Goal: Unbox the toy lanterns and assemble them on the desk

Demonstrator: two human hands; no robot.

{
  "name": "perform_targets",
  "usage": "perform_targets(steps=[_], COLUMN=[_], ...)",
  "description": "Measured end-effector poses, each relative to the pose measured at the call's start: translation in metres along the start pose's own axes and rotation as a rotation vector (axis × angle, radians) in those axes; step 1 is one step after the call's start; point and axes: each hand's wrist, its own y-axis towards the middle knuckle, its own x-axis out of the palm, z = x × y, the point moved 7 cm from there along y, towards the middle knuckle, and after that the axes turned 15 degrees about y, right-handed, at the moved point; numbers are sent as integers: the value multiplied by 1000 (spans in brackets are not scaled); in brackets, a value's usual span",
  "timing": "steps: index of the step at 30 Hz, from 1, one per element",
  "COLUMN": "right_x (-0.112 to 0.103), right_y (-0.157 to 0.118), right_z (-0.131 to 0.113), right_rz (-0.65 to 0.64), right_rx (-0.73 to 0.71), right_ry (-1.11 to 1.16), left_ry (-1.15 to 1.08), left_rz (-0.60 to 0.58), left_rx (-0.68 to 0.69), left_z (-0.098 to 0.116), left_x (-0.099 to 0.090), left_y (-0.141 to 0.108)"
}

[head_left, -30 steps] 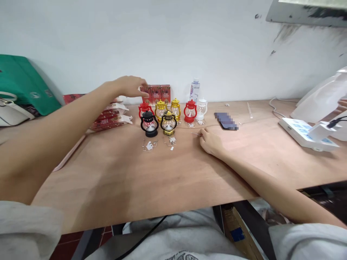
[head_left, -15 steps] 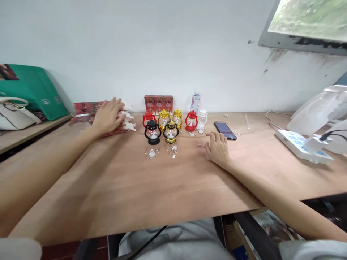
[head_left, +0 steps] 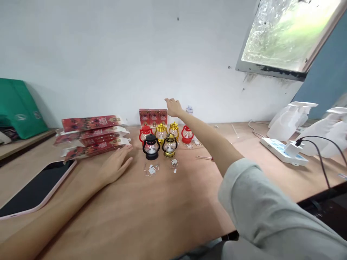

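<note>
we count three small upright red cardboard boxes (head_left: 154,117) against white wall (head_left: 108,65); right hand (head_left: 174,107) at rightmost, thumb and fingers apart, contact unclear. six small clear-bodied lanterns (head_left: 161,134) before them: two red, two gold, one black, one black-and-gold. left hand (head_left: 116,164) flat near long red cardboard cartons (head_left: 99,135), thumb spread from fingers. right forearm (head_left: 207,133) blocks lower part of clear plastic bottle (head_left: 189,109).

Green bag (head_left: 23,112), power strip (head_left: 279,150) (white)

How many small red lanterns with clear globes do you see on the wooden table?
2: one red lantern behind the small black lantern; another red lantern farther right. The right forearm may hide more.
</note>
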Motion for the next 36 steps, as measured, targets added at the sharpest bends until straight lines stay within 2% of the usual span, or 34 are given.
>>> perform_targets(steps=[2,5,7,10,14,17,19,20,22,23,24,26,28,31,33,36], right_x=[23,53,65,70,63,46,20,1,-34,-47,-56,-63,-56,-26,-5,17], right_y=[22,37,38,34,25,26,25,19,-8,-29,-54,-117,-184,-266,-295,-307], right_z=[4,8,12,16,15,16,21,24,28,26,20,2,-20,-47,-55,-62], right_rz=[-55,-121,-152,-167,-143,-83,55,201,446,512,535,497,406,248,168,-34], right_rx=[43,102,131,124,34,6,31,51,45,3,-40,-102,-101,-43,15,72], right_ry=[-1,-12,-32,-73,-95,-86,-35,49,279,402,523,749,959,1247,1339,1463], left_ry=[-17,-35,-50,-67,-64,-59,-66,-72,-90,-108,-137,-237,-424,-862,-1078,-1181], left_rz=[-15,-22,-19,-10,13,33,65,89,159,201,242,310,331,277,149,-30], left_rx=[18,18,17,15,12,14,15,16,15,10,1,-31,-52,-32,-103,-299], left_z=[4,6,6,5,4,3,2,2,4,6,9,19,34,67,84,94], left_x=[-1,0,2,4,5,4,0,-3,-12,-17,-23,-33,-40,-42,-35,-23], left_y=[-2,-2,-2,-1,-1,-1,-1,-1,-3,-4,-6,-12,-18,-24,-24,-26])
